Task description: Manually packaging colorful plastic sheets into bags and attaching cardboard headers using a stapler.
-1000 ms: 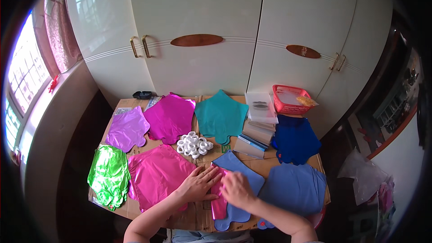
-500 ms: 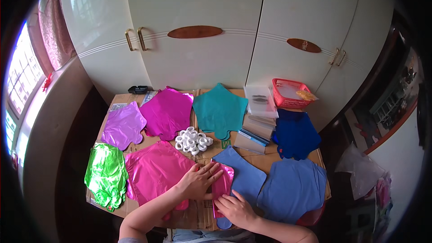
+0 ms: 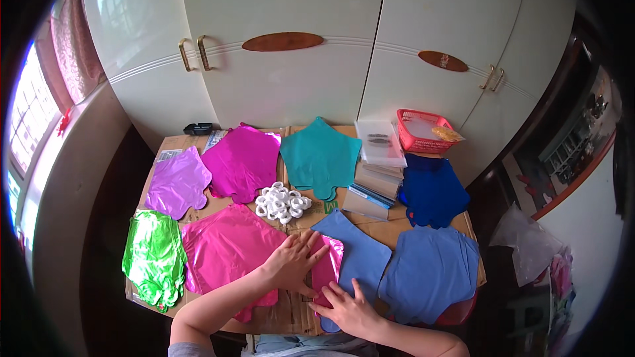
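A folded pink foil balloon (image 3: 328,258) lies as a narrow strip over a blue star-shaped foil balloon (image 3: 362,244). My left hand (image 3: 291,263) rests on the strip's left edge, fingers spread and palm down. My right hand (image 3: 349,309) presses on its near end with fingers apart. Neither hand grips anything; the palms hide part of the strip. Beside my left forearm lies a flat pink foil balloon (image 3: 228,244). A stack of blue foil balloons (image 3: 430,274) sits to the right of my right hand.
Flattened cardboard (image 3: 291,311) covers the table. Further off are white rings of tape or ribbon (image 3: 283,203), teal (image 3: 322,155), magenta (image 3: 245,162), lilac (image 3: 177,185), green (image 3: 155,258) and dark blue foil balloons (image 3: 433,192), clear sleeves (image 3: 380,144) and a red basket (image 3: 423,147).
The fingers of both hands have spread wider over the pink strip. My right hand's fingers have shifted slightly. The whole view has moved a little.
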The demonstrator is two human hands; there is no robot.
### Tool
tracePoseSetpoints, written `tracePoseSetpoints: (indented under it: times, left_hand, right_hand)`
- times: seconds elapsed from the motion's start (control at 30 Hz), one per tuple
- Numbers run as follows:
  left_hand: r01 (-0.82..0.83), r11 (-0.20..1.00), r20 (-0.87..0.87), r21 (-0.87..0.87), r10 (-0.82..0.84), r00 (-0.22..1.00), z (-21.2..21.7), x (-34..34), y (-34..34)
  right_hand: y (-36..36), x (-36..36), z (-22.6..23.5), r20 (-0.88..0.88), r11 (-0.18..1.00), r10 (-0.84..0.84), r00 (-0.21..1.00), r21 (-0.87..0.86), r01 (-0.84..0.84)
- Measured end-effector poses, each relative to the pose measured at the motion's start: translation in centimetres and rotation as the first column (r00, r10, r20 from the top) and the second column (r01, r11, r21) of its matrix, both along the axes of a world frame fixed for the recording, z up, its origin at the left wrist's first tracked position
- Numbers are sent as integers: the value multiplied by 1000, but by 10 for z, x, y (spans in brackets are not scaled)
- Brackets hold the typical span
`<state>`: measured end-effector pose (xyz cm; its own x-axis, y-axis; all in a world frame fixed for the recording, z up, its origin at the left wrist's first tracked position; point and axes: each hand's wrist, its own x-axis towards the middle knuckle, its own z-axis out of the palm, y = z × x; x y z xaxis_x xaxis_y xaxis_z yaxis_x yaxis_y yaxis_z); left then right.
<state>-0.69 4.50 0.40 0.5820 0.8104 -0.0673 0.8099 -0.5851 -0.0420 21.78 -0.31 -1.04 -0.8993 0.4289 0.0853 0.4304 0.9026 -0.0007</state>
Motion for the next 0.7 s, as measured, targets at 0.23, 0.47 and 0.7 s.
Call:
tracePoseSetpoints:
  times: [0.23, 0.47, 0.7]
  left_hand:
    - [-3, 997, 37, 77, 0, 999, -8, 2, -2]
    - [79, 990, 215, 118, -103, 971, -24, 1, -3]
    - [40, 995, 9, 91, -41, 999, -11, 9, -15]
  right_hand:
    - [-3, 3, 3, 8, 996, 10, 1000, -85, -10]
    - [17, 14, 9, -73, 971, 58, 996, -228, -74]
    - [113, 35, -1, -377, 894, -446, 812, -148, 423]
